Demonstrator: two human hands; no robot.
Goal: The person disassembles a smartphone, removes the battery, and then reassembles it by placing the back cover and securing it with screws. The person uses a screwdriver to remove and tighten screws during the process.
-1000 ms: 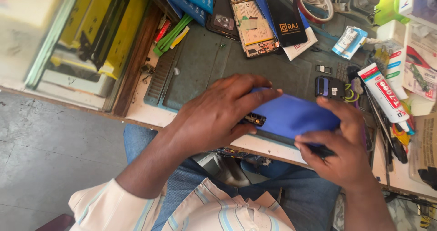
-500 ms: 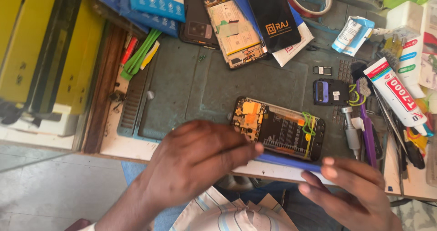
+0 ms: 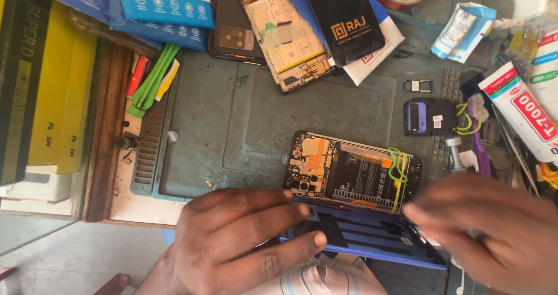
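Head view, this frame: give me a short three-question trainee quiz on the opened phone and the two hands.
1. True or false: the blue back cover is fitted on the opened phone.
2. Which hand grips the cover's end with thumb and fingers? A) left hand B) right hand C) neither
3. What colour is the loop of wire lying across the phone's battery?

Key:
1. False. The cover is off, lying along the phone's near edge, and the circuit board and battery are exposed.
2. A. The right hand is blurred at the other end; its grip cannot be told.
3. Green.
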